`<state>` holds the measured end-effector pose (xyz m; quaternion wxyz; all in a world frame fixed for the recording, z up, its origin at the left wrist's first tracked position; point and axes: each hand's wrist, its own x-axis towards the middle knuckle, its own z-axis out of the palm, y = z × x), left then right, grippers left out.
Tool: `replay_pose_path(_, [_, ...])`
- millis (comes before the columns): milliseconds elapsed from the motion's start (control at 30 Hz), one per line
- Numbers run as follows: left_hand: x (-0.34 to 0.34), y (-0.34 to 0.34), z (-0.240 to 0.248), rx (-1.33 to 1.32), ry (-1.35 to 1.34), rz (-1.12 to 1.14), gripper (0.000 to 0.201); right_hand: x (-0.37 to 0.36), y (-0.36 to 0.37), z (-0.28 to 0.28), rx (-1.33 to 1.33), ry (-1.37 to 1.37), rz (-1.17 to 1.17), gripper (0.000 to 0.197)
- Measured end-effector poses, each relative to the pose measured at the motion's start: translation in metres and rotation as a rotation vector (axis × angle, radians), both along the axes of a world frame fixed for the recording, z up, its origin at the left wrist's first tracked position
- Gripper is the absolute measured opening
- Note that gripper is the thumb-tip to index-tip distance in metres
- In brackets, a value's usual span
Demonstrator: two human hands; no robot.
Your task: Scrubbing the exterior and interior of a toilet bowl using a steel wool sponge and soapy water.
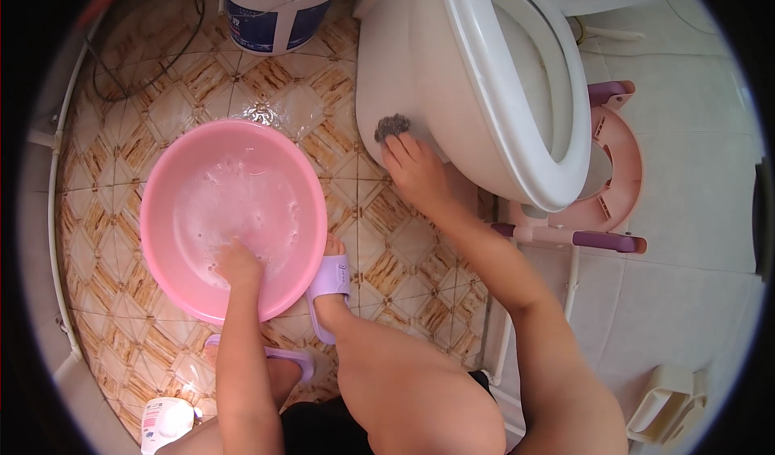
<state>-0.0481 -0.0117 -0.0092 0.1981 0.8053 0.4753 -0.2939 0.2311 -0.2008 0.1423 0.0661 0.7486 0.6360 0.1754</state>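
Held a gray scrubber (391,127) in the right hand (416,167), against the left side of the white toilet (395,67). Had the left hand (240,263) in soapy water (242,197) in the pink tub (161,192) at left; could not tell its grip. Needed flat pressing and small, slow rubs.

Lavender open-toed slide (332,277) just right of the pink basin (159,205), broad strap carrying a small dark marking; matching slide (301,360) just below the basin, partly hidden. Black clothing (319,428) at the lap, farther below the basin, short, knee bare. Left arm (245,366) and right arm (529,289) bare.
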Motion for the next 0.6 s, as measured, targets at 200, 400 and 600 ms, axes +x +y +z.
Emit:
replay_pose_path(200, [0.006, 0.001, 0.008, -0.033, 0.016, 0.005, 0.085, 0.048, 0.045, -0.032, -0.053, -0.282, -0.251, 0.023])
replay_pose_path(400, [0.0, -0.002, 0.004, 0.019, -0.066, 0.001, 0.081, 0.043, 0.02, -0.089, -0.252, -0.159, -0.119, 0.027])
replay_pose_path(600, [-0.002, -0.002, 0.002, -0.036, -0.056, -0.006, 0.077, 0.019, -0.026, -0.097, -0.548, -0.028, 0.017, 0.022])
